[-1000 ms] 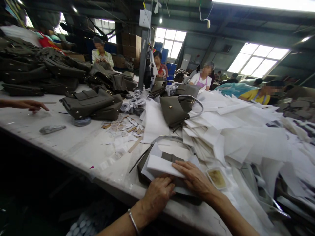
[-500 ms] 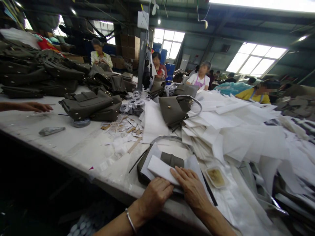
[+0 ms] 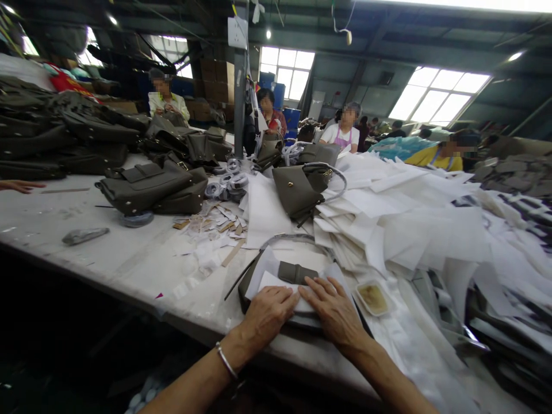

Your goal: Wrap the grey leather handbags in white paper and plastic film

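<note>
A dark olive handbag [image 3: 247,286] lies at the table's front edge, its wrapped handle [image 3: 297,236] arching away from me. Folded white foam sheet [image 3: 268,280] and thin white paper cover part of it, leaving a strap tab [image 3: 297,272] bare. My left hand [image 3: 267,310] rests flat on the folded sheet, fingers close together and stretched out. Beside it, my right hand [image 3: 333,307] presses down with spread fingers, its tips near the tab. Both hands hide much of the sheet's near part.
Loose white sheets [image 3: 431,230] pile up on the right, near a small tray [image 3: 373,298] of yellowish stuff. Another handbag [image 3: 297,187] stands behind. Paper scraps [image 3: 228,221] and more bags [image 3: 149,187] lie left. A co-worker's hand [image 3: 19,185] reaches in at far left.
My left hand has moved from the sheet's near edge up onto its top, its fingers now stretched out. The sheet lies flatter. The co-worker's hand shows less at the left edge.
</note>
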The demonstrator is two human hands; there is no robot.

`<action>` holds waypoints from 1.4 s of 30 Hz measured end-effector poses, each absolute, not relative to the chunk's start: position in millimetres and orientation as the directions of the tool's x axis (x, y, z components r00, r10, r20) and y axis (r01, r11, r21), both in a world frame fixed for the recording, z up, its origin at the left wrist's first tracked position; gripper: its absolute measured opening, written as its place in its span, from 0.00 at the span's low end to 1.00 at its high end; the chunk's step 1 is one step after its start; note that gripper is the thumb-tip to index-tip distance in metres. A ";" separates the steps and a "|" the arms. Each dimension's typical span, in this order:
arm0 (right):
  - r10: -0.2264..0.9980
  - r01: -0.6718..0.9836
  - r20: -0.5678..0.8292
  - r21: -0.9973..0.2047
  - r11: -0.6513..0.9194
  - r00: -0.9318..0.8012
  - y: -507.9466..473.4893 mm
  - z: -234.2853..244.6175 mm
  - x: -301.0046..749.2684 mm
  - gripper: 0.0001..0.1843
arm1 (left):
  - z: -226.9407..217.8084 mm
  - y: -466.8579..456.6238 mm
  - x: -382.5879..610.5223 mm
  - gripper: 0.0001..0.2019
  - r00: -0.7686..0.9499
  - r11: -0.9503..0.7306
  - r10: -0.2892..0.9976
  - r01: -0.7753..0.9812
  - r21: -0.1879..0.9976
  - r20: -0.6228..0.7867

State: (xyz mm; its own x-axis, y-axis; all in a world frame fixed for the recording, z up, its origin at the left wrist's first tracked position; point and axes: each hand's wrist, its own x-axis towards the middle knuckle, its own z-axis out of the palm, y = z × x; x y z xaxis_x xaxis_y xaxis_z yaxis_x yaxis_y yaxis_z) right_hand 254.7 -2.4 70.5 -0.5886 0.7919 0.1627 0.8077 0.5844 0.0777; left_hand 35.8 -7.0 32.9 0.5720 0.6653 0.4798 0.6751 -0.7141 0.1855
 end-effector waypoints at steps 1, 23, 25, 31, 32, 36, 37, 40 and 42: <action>0.800 0.812 0.145 0.074 0.579 -0.583 -3.1 73.1 254.7 0.33 | 32.1 -7.8 34.2 0.14 0.576 -0.726 0.646 0.666 0.171 0.501; 0.758 0.811 0.291 0.165 0.562 -0.584 -38.9 28.3 249.0 0.29 | 12.2 -24.8 59.5 0.22 0.709 -0.694 0.545 0.681 -0.234 0.447; 0.735 0.809 0.338 0.250 0.531 -0.587 -38.1 26.8 247.4 0.27 | 8.2 -25.0 63.1 0.22 0.717 -0.661 0.532 0.684 -0.309 0.449; 0.708 0.824 0.421 0.307 0.477 -0.567 -36.6 25.6 241.9 0.25 | 16.2 -14.9 61.2 0.21 0.778 -0.679 0.475 0.621 -0.391 0.412; 0.705 0.831 0.439 0.299 0.469 -0.557 -36.5 25.8 240.8 0.24 | 19.0 -11.9 58.5 0.21 0.787 -0.702 0.464 0.607 -0.373 0.406; 0.677 0.853 0.524 0.252 0.457 -0.517 -35.2 28.4 233.0 0.22 | 24.4 -2.8 41.5 0.24 0.791 -0.765 0.395 0.565 -0.310 0.466; 0.665 0.849 0.535 0.240 0.471 -0.521 -34.5 30.2 230.5 0.21 | 23.7 -1.9 36.2 0.24 0.786 -0.768 0.370 0.559 -0.313 0.495; 0.645 0.805 0.507 0.196 0.559 -0.572 -31.6 37.4 223.7 0.18 | 17.8 -2.3 20.5 0.24 0.760 -0.750 0.297 0.560 -0.351 0.578; 0.643 0.771 0.466 0.152 0.619 -0.608 -29.6 39.6 221.0 0.17 | 12.7 -4.2 11.9 0.26 0.734 -0.736 0.293 0.582 -0.346 0.612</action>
